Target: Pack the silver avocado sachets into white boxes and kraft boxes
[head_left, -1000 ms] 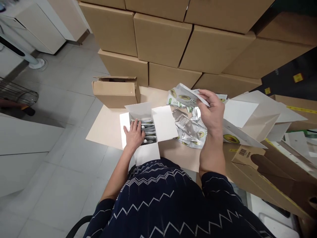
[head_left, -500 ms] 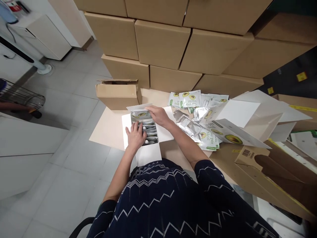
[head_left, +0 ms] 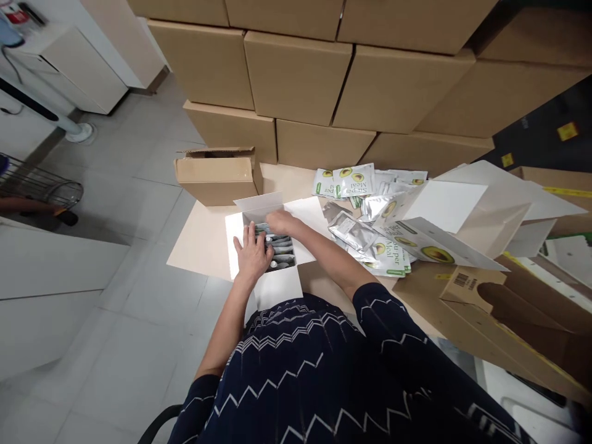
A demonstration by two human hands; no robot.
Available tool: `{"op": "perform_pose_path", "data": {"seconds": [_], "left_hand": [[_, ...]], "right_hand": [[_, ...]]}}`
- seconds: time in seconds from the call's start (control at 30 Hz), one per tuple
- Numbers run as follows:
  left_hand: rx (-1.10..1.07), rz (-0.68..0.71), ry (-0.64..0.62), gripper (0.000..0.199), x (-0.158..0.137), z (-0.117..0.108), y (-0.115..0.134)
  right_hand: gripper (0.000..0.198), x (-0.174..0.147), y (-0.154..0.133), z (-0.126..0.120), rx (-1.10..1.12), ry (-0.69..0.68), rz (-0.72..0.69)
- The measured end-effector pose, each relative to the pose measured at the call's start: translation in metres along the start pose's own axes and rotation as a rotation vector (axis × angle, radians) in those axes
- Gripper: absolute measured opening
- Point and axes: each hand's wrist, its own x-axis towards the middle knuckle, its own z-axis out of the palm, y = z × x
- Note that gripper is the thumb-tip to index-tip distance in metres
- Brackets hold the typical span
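Observation:
An open white box [head_left: 278, 288] stands in front of me with its flaps folded out. Inside it, several flat pouches [head_left: 283, 251] stand on edge in a row, with small white caps among them. My left hand [head_left: 252, 256] lies over the box's left wall, fingers spread and resting on the pouches. At the back of the box my right hand [head_left: 282, 223] reaches down with curled fingers, closed at the top of a pouch; its fingertips are hidden. Right of the box lies a loose pile of white-and-green avocado pouches [head_left: 354, 182] and silver pouches [head_left: 354, 231].
A small brown carton [head_left: 215, 182] sits behind the white box on the left. Stacked brown cartons [head_left: 298, 77] form a wall at the back. To the right are an open white printed box [head_left: 444, 200] and an open brown carton [head_left: 490, 327]. Tiled floor [head_left: 134, 296] shows at left.
My right hand has moved down and slightly left, and the pouch it held upright at the back has sunk into the box. The left hand stays almost in place.

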Motion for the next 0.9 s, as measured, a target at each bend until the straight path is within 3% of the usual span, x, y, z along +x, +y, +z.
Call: {"op": "perform_pose_path", "data": {"seconds": [0.17, 0.27, 0.37, 0.43, 0.53, 0.6, 0.67, 0.77, 0.8, 0.83, 0.9], "left_hand": [[0.006, 0.032, -0.019, 0.046, 0.007, 0.000, -0.001], [-0.003, 0.037, -0.015, 0.045, 0.008, 0.002, -0.002], [-0.011, 0.032, -0.013, 0.045, 0.007, 0.003, -0.003], [-0.016, 0.032, -0.010, 0.046, 0.006, 0.003, -0.003], [-0.024, 0.036, -0.007, 0.046, 0.006, 0.004, -0.003], [-0.025, 0.039, -0.005, 0.046, 0.006, 0.004, -0.003], [-0.022, 0.040, 0.001, 0.046, 0.007, 0.004, -0.003], [-0.019, 0.040, 0.007, 0.045, 0.007, 0.004, -0.003], [-0.019, 0.041, 0.008, 0.045, 0.007, 0.004, -0.003], [-0.020, 0.042, 0.010, 0.045, 0.007, 0.005, -0.003], [-0.023, 0.044, 0.011, 0.045, 0.007, 0.005, -0.003]], "right_hand": [[0.022, -0.007, -0.005, -0.010, -0.118, -0.100, 0.041], [0.025, -0.020, -0.007, -0.013, -0.021, -0.029, -0.011], [0.030, -0.046, -0.002, -0.012, 0.301, 0.281, -0.135], [0.034, -0.070, 0.011, -0.009, 0.533, 0.565, -0.099], [0.045, -0.107, 0.056, -0.002, 0.690, 0.956, 0.183], [0.046, -0.129, 0.096, 0.005, 0.615, 1.040, 0.402], [0.051, -0.146, 0.133, 0.018, 0.425, 0.865, 0.604], [0.087, -0.158, 0.166, 0.047, 0.207, 0.377, 0.855], [0.091, -0.159, 0.170, 0.059, 0.157, 0.264, 0.898], [0.088, -0.158, 0.170, 0.070, 0.110, 0.204, 0.917], [0.071, -0.154, 0.165, 0.087, 0.017, 0.222, 0.899]]}}
